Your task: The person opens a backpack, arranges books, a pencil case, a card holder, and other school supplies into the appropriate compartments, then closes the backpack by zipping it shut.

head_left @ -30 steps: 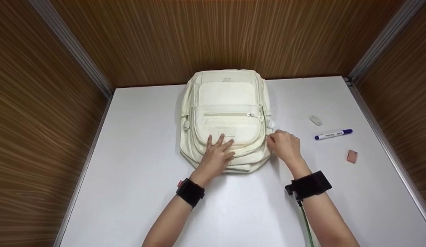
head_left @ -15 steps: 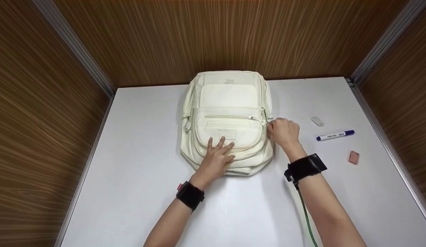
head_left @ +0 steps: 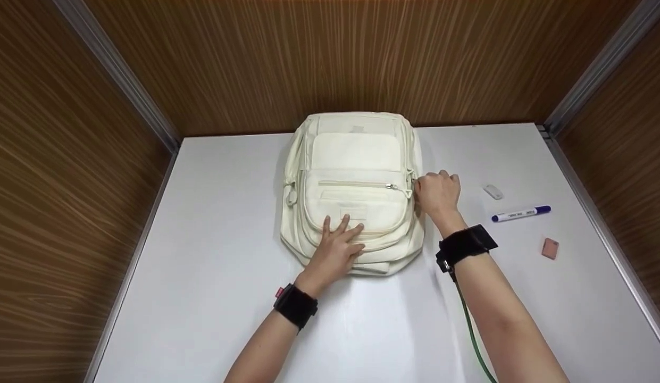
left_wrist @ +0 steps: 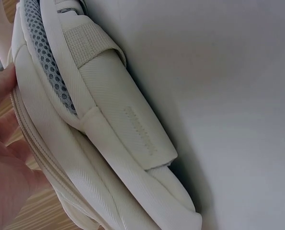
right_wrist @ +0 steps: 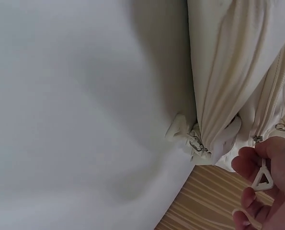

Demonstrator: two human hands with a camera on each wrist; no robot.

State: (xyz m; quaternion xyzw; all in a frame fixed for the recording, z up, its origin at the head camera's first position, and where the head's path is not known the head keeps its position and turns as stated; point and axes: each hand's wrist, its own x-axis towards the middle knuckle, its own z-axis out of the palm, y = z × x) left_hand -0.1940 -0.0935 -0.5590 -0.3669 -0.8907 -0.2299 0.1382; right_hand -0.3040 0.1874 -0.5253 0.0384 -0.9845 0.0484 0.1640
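A cream backpack [head_left: 356, 151] lies front side up on the white table. My left hand [head_left: 335, 252] rests on its lower front with the fingers spread. In the left wrist view, the left fingertips [left_wrist: 7, 79] touch the bag beside a zipped seam, above the mesh-lined bottom end. At the bag's right side, my right hand [head_left: 437, 194] pinches a zipper pull. The right wrist view shows that pull's triangular loop [right_wrist: 263, 181] hanging among the fingers, just below its metal slider [right_wrist: 258, 139]. Another zipper pull [head_left: 399, 189] lies on the front pocket.
To the right of the bag lie a small white object [head_left: 493, 192], a blue-capped marker [head_left: 521, 214] and a small pink block [head_left: 550, 248]. Wood-grain panels [head_left: 356, 58] stand behind and at both sides. A green cable [head_left: 470, 324] runs from the right wristband.
My right hand has moved up along the bag's right side, toward the back of the table, with the zipper pull. The left hand has stayed in place on the bag.
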